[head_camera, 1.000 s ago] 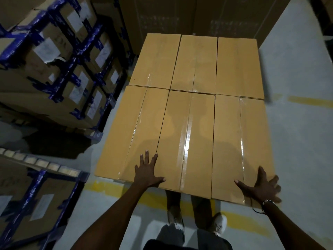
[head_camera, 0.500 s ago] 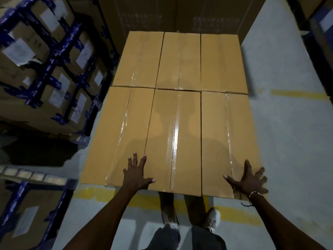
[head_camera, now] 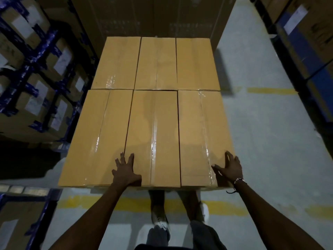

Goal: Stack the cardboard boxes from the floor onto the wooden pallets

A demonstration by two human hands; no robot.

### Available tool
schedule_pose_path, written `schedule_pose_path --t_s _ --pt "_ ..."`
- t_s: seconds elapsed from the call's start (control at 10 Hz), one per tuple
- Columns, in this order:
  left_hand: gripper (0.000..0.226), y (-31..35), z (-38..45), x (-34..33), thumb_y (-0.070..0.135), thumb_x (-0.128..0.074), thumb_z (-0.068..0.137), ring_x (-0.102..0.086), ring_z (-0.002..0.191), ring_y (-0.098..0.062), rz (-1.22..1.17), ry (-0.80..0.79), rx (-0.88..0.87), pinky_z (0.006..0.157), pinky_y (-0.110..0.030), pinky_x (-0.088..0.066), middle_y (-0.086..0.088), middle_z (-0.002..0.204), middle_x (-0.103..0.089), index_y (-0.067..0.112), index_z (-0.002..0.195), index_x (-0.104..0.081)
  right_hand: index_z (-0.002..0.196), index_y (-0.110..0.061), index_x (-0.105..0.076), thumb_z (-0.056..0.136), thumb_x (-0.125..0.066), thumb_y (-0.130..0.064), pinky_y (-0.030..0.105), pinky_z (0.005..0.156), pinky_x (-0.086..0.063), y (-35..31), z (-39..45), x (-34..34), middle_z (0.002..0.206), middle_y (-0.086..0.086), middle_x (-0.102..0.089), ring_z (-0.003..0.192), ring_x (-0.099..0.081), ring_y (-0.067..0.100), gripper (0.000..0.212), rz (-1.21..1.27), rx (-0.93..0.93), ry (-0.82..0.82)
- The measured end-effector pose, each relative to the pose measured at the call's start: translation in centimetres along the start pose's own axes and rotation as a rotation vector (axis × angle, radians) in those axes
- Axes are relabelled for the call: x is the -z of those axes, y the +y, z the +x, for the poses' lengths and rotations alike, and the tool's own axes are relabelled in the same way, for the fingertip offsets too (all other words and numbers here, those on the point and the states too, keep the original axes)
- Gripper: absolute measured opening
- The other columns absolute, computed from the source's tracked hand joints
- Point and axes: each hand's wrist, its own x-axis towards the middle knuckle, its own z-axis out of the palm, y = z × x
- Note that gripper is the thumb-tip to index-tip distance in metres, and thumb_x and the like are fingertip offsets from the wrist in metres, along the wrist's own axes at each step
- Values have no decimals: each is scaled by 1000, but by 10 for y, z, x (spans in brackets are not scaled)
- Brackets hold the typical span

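Pallet under the boxes [head_camera: 155, 112]: not visible; top layer covers everything beneath. Number of layers below: cannot tell. Left hand [head_camera: 126, 173]: palm side hidden against the cardboard. Right hand [head_camera: 229, 167]: outer fingers hidden over the corner of the box. Both forearms cut off by the bottom edge. Labels [head_camera: 60, 114] on the left stack: print too small and blurred to read. Shoes [head_camera: 162, 221]: partly hidden by the box edge and the trouser legs.

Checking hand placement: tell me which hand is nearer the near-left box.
Left. The left hand rests at the seam beside the near-left box; the right hand is on the near-right box.
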Motion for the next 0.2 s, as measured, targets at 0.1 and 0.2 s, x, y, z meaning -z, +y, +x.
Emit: schedule_pose_path --t_s 0.1,0.2 --pt "122 25 -4 -5 58 -78 76 3 155 -48 -34 28 10 116 -71 -21 -16 171 15 29 165 -1 157 -15 -37 77 -86 -53 53 108 -43 4 -2 16 149 22 -50 135 -47 43 102 60 96 11" --pt "119 62 -10 -11 58 -76 78 3 156 -46 -103 70 -7 118 -71 -18 -15 171 14 27 166 -2 156 -11 -39 83 -84 -43 49 112 -40 6 3 28 152 17 -50 139 -47 38 91 123 173 8"
